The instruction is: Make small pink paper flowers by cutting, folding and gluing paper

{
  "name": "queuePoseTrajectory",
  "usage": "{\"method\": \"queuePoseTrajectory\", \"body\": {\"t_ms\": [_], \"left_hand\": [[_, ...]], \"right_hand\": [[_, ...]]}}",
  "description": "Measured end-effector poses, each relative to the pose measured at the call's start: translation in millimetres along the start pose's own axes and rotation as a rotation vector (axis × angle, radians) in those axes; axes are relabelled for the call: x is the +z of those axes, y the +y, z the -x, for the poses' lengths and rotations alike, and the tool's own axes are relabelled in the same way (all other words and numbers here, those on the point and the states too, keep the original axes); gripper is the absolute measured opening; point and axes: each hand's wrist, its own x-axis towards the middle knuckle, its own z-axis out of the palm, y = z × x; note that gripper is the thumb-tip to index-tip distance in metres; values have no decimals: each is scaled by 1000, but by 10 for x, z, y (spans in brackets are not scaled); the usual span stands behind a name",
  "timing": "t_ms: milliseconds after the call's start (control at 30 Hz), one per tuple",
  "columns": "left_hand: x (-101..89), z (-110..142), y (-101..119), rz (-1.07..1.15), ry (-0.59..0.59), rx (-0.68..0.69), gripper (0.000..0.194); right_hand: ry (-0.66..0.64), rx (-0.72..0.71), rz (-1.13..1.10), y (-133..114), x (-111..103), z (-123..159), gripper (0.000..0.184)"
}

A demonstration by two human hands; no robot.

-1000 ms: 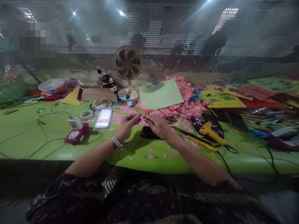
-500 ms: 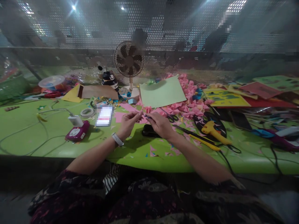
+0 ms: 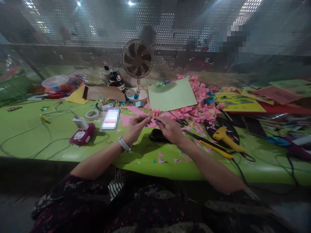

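My left hand [image 3: 136, 127] is closed in a pinch, with what looks like a small bit of pink paper at its fingertips. Close beside it, my right hand [image 3: 170, 130] closes on a thin dark tool [image 3: 156, 120], mostly hidden by the fingers; its kind is unclear. Both hands are above the green tabletop, fingertips nearly meeting. Behind them lie pink paper sheets [image 3: 125, 120] and a heap of folded pink paper pieces [image 3: 200, 92], partly under a pale green sheet [image 3: 172, 97]. Dark scissors [image 3: 183, 123] rest right of my right hand, and a black object [image 3: 157, 136] sits below it.
A phone [image 3: 110, 119], tape roll [image 3: 92, 115] and purple power block [image 3: 82, 135] with cables are at left. A fan [image 3: 137, 60] stands behind. At right lie a yellow glue gun [image 3: 224, 137], a black-and-yellow tool [image 3: 213, 147] and a dark phone [image 3: 254, 127].
The view has shifted slightly, so things on the table appear a little further right. Both hands keep their pinching hold, fingertips close together.
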Motion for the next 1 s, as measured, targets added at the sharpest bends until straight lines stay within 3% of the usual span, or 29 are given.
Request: {"method": "queuePoseTrajectory", "body": {"t_ms": [533,1000], "left_hand": [[32,1,46,21,23,5,35],[9,-9,60,-14,-60,13,33]], "right_hand": [[21,6,20,38,10,1,38],[7,-1,9,54,13,-4,36]]}}
